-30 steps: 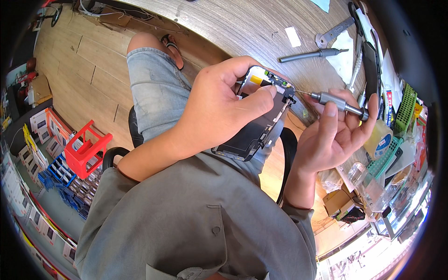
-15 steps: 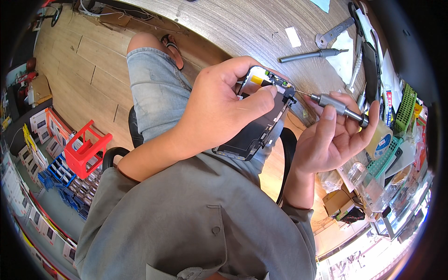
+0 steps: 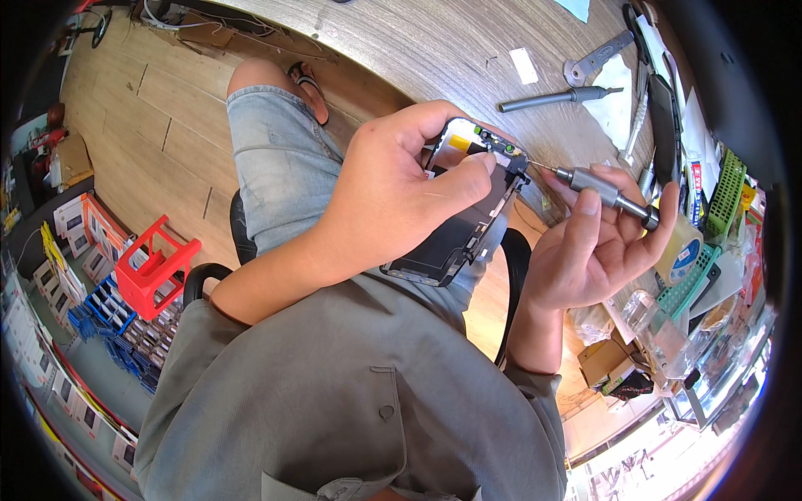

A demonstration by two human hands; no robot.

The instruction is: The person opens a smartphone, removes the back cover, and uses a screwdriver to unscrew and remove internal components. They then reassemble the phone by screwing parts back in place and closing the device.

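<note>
My left hand [image 3: 401, 179] grips a phone screen assembly [image 3: 430, 245], its inner side facing up. The thumb presses near the top end, beside small connectors and a yellow patch; the other fingers are hidden underneath. Between the thumb and fingers of my right hand [image 3: 589, 242] is a slim grey precision screwdriver [image 3: 597, 186]. Its thin tip points left and reaches the upper right corner of the assembly; whether it touches a screw is too small to tell. The assembly is held above my lap, by the table's edge.
On the wooden table [image 3: 426, 46] lie another grey screwdriver [image 3: 547, 100], a grey-handled tool with a round end [image 3: 597, 58] and a small white card [image 3: 524, 66]. Green baskets [image 3: 689, 280] and a tape roll [image 3: 681, 255] crowd the right. A red stool [image 3: 154, 267] stands at left.
Almost nothing differs. Both hands keep their places, with the screwdriver tip still at the same corner of the assembly.
</note>
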